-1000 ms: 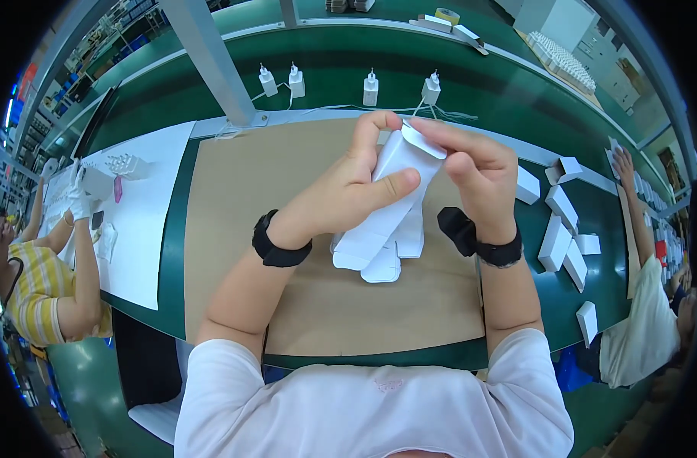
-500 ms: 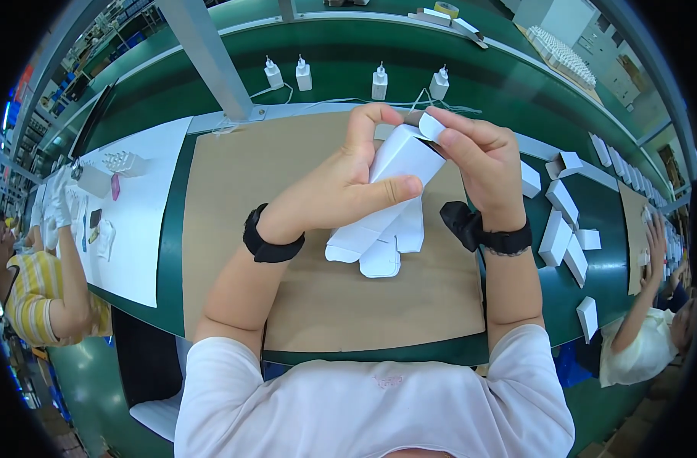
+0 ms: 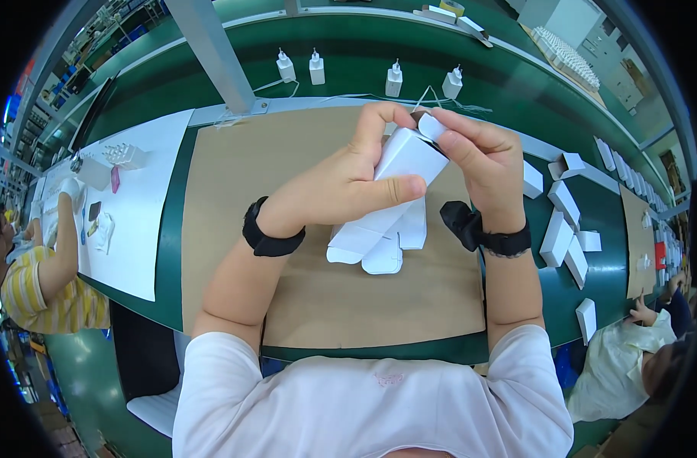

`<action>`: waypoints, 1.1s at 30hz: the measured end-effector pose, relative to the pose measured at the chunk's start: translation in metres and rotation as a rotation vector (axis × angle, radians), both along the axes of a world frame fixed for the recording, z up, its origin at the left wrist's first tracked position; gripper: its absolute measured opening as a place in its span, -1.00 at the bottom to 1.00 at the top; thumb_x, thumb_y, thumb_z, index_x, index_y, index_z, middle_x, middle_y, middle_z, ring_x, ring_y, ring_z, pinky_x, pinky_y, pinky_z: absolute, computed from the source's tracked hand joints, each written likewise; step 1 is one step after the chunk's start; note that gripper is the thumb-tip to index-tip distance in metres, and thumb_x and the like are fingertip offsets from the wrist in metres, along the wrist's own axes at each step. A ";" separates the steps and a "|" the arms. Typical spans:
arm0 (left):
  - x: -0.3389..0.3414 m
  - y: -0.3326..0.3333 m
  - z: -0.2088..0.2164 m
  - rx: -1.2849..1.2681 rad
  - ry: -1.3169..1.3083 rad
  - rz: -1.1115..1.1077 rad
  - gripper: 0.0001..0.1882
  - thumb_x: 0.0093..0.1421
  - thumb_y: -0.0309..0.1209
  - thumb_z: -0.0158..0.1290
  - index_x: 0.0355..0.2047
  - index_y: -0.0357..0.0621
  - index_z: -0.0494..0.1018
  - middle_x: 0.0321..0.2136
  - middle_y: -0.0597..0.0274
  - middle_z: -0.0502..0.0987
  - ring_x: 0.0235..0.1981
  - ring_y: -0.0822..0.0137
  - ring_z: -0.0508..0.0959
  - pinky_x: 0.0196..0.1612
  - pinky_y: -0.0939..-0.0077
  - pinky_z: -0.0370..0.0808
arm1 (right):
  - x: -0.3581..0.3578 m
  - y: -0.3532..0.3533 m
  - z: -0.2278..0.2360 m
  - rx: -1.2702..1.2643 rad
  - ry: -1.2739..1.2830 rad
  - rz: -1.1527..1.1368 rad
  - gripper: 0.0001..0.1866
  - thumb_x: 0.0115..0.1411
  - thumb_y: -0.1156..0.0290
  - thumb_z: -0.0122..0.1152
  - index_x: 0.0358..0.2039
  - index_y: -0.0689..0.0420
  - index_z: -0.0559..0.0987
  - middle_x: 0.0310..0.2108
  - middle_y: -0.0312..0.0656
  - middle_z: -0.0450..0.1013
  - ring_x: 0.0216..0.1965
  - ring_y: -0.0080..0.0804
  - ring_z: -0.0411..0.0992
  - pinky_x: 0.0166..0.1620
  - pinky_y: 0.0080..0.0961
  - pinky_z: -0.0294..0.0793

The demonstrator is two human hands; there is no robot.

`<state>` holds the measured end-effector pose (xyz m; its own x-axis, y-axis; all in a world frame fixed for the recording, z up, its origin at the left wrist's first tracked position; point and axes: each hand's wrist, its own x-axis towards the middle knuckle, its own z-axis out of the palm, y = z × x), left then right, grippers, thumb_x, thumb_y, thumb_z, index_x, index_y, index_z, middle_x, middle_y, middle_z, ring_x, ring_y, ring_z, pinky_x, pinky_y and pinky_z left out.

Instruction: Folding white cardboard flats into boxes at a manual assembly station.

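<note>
A white folding carton [image 3: 402,160] is tilted up over the brown cardboard sheet [image 3: 325,313]. Wrapped round its body is my left hand [image 3: 356,168], thumb across the front and index finger at the far end. My right hand [image 3: 482,156] pinches a small end flap [image 3: 430,127] of this carton between thumb and fingers. The carton's near end shows unfolded flaps. Beneath it, more white flat card [image 3: 385,258] lies on the sheet; whether it is a separate carton I cannot tell.
Several white cartons [image 3: 556,238] lie at the right. Beyond the sheet stand white pump bottles [image 3: 393,79] and thin white cords. A grey post [image 3: 215,57] rises at the back left. Co-workers sit at both sides, one in a yellow striped shirt [image 3: 43,294] by white paper [image 3: 135,221].
My hands keep nearly the same hold on the carton and its end flap. The left co-worker's arm has drawn back, and the right co-worker's raised hand has come down.
</note>
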<state>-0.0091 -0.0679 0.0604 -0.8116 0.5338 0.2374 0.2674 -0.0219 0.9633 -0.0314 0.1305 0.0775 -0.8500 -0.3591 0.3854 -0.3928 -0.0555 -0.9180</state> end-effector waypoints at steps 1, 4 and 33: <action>0.000 -0.001 0.001 0.003 0.010 0.005 -0.31 0.11 -0.05 0.08 0.03 -0.08 -0.06 -0.21 0.01 0.29 -0.18 0.30 0.35 -0.14 0.46 0.34 | -0.001 0.001 -0.001 0.000 -0.001 0.001 -0.74 0.11 0.44 0.16 -0.19 0.28 0.56 -0.22 -0.08 0.51 -0.24 -0.44 0.46 -0.13 -0.61 0.41; 0.001 0.001 0.005 0.048 -0.033 0.026 -0.27 0.09 -0.05 0.09 0.04 -0.11 -0.09 -0.20 -0.01 0.29 -0.17 0.29 0.35 -0.14 0.46 0.35 | -0.003 0.003 -0.007 0.007 0.110 0.082 -0.72 0.14 0.40 0.14 -0.16 0.27 0.55 -0.18 -0.06 0.49 -0.21 -0.42 0.46 -0.11 -0.59 0.42; -0.006 0.000 -0.001 0.083 -0.035 -0.039 -0.28 0.07 -0.12 0.13 0.07 -0.05 -0.04 -0.16 0.10 0.32 -0.15 0.34 0.39 -0.17 0.46 0.40 | -0.009 0.001 -0.013 -0.191 -0.127 0.257 -0.61 0.14 0.36 0.16 -0.05 0.27 0.46 0.01 0.00 0.35 -0.01 -0.33 0.37 0.05 -0.46 0.31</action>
<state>-0.0148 -0.0682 0.0595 -0.7993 0.5447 0.2540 0.2310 -0.1117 0.9665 -0.0407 0.1313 0.0642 -0.7864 -0.4993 0.3638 -0.2271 -0.3140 -0.9219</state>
